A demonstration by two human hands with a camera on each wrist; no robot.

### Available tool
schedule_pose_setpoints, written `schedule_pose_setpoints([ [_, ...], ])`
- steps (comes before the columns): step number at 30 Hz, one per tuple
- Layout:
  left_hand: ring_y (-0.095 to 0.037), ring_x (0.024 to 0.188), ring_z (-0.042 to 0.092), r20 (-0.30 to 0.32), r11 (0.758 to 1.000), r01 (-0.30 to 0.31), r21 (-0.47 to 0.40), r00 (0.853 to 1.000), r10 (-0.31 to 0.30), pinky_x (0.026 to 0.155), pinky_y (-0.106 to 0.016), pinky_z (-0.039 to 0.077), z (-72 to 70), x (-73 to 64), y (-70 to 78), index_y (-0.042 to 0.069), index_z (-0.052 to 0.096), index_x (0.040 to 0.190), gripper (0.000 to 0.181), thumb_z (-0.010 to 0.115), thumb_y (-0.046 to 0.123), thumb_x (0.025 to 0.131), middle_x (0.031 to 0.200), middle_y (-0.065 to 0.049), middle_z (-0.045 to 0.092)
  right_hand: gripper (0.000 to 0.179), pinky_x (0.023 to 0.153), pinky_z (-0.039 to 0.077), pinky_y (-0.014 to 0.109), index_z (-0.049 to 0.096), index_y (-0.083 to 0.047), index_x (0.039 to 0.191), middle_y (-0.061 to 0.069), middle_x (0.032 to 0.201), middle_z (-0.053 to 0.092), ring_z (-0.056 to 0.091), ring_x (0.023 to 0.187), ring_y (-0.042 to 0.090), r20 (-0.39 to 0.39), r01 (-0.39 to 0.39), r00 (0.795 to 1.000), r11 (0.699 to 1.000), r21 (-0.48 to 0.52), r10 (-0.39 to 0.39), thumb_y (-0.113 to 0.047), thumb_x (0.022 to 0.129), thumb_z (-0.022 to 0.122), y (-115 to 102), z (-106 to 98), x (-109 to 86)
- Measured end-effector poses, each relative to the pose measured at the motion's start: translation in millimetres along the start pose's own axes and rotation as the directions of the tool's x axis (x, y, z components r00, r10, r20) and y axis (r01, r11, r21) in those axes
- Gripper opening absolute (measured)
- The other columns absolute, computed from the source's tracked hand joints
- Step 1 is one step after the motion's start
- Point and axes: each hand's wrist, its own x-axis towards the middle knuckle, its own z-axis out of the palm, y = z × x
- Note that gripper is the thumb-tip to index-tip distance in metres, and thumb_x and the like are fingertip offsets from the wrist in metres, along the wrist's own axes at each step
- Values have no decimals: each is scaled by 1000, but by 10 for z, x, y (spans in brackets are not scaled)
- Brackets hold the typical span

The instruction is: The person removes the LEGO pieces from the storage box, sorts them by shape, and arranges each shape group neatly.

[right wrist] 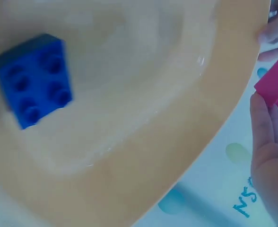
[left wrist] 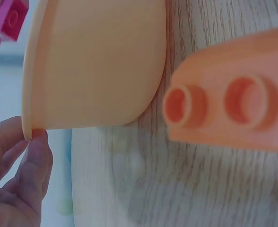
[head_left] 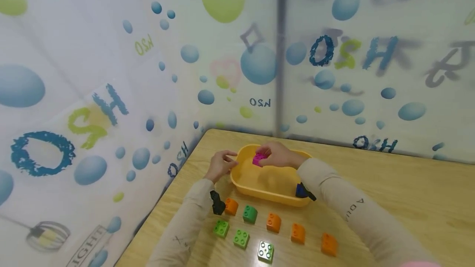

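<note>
A yellow oblong basin (head_left: 256, 190) stands on the wooden table, its rim pinched at the left end by my left hand (head_left: 219, 165) between thumb and fingers. Over the basin's inside, my right hand (head_left: 276, 154) holds a magenta toy building brick (head_left: 258, 159) by the fingertips. In the right wrist view that brick (right wrist: 273, 82) shows pink, level with the far rim. A blue brick (right wrist: 35, 78) with round studs lies in the basin, at its near right corner in the head view, partly hidden by the right wrist's black strap.
In front of the basin lie loose bricks: orange ones (head_left: 273, 222), a dark green one (head_left: 250, 214), light green ones (head_left: 241, 238) and a pale, shiny one (head_left: 265, 251). An orange brick (left wrist: 233, 94) sits close under the left wrist. Printed curtains (head_left: 237, 52) enclose the table's back and left.
</note>
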Motion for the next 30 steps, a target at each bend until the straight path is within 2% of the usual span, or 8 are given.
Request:
schedule_pose_setpoints([
  [5, -16, 60, 56, -8, 1000, -6, -3, 1000, 6, 50, -28, 51, -11, 5, -15, 3, 62, 104, 27, 66, 3, 77, 77, -11, 60, 37, 79, 49, 31, 55, 7, 111, 8, 98, 60, 56, 90, 22, 19, 69, 997, 996, 54, -70, -11, 80, 62, -78, -21, -265],
  [12, -23, 65, 58, 5, 1000, 4, -15, 1000, -4, 50, -27, 51, -10, -7, -4, 3, 61, 105, 27, 66, 4, 78, 79, -11, 60, 35, 78, 49, 36, 55, 5, 112, 10, 100, 58, 54, 90, 23, -36, 106, 994, 989, 102, -102, -7, 80, 63, -177, 5, -616],
  [18, -19, 63, 58, 2, 1000, 1, -28, 1000, -1, 52, -29, 52, -18, -11, 9, 3, 61, 107, 28, 65, 4, 79, 80, -12, 60, 36, 76, 50, 35, 56, 4, 112, 8, 98, 56, 54, 91, 23, -34, 93, 995, 986, 137, -89, -9, 79, 66, -237, 34, -879],
  [26, -32, 74, 60, 12, 999, 3, -33, 1000, -3, 55, -32, 53, -22, 6, 1, 2, 60, 108, 29, 64, 5, 80, 82, -13, 60, 38, 76, 50, 32, 57, 5, 109, 8, 97, 59, 57, 90, 19, -14, 97, 995, 971, 218, -96, -16, 78, 68, -273, 148, -1242],
  [30, -32, 75, 60, 25, 999, 12, -41, 1000, -11, 58, -36, 53, -15, 18, -32, 2, 60, 109, 30, 65, 6, 80, 84, -15, 61, 38, 75, 50, 28, 58, 5, 108, 7, 97, 58, 56, 89, 15, 8, 94, 995, 955, 282, -100, -16, 78, 68, -269, 252, -1389],
])
